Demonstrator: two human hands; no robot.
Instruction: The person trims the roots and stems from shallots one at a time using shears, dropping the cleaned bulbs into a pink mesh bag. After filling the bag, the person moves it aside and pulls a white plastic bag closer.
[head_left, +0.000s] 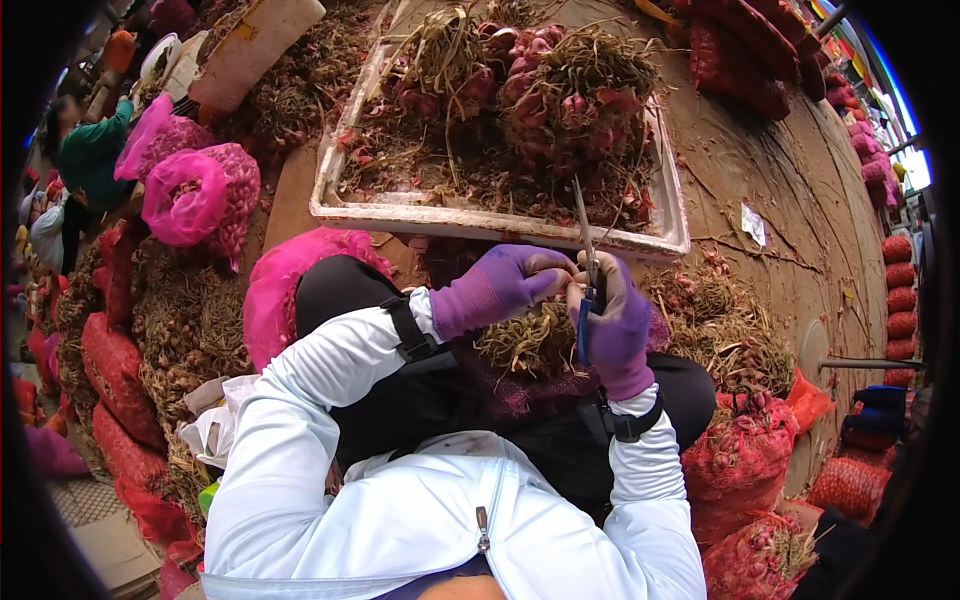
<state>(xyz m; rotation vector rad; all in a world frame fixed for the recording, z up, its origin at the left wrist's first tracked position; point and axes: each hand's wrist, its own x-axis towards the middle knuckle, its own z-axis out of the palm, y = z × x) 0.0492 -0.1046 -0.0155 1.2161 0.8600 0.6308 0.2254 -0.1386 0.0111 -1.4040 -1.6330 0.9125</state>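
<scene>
My left hand, in a purple glove, is closed in a pinch beside the other hand. What its fingertips hold, if anything, is too small to name. In my right hand, gloved alike, is a pair of scissors with blue handles, blades pointing up and away. The fingers of both hands nearly meet. Just beyond them stands a shallow white foam tray. Bunches of shallots with dry stems lie in it among loose skins. Below my hands, a heap of dried stems rests between my legs.
Pink mesh bags and red sacks stand at left, and full red bags at right. More stemmed bulbs lie beside my right knee. A person in a green top is far left. Stacked red sacks line the right.
</scene>
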